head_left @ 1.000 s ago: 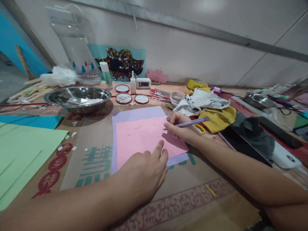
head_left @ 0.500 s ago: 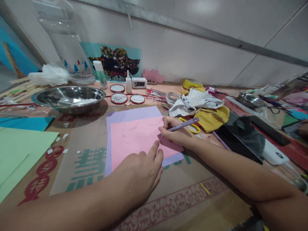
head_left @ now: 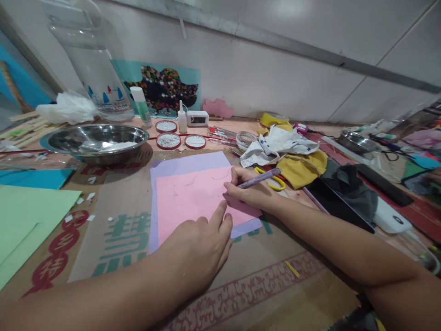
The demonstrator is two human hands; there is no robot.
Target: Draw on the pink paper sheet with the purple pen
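A pink sheet of paper [head_left: 193, 193] with faint curved pen lines lies on a larger lilac sheet [head_left: 193, 161]. My right hand [head_left: 250, 188] grips a purple pen [head_left: 260, 178], its tip at the right part of the pink sheet. Flat on the lower part of the sheet rests my left hand [head_left: 200, 243], fingers extended, the index fingertip close to the pen tip. Yellow-handled scissors [head_left: 270, 180] lie just beyond my right hand, partly hidden by it.
A steel bowl [head_left: 99, 142] stands at the left, near green paper [head_left: 31, 225]. Behind the sheets are round red-rimmed dishes [head_left: 168, 140], a glue stick [head_left: 141, 106] and a water jug [head_left: 93, 69]. Cloths [head_left: 303, 168] and a dark tablet [head_left: 339, 207] lie right.
The pen and my right hand have shifted very slightly left along the pink sheet. The whole view has also drifted a little left; my left hand keeps its place on the paper.
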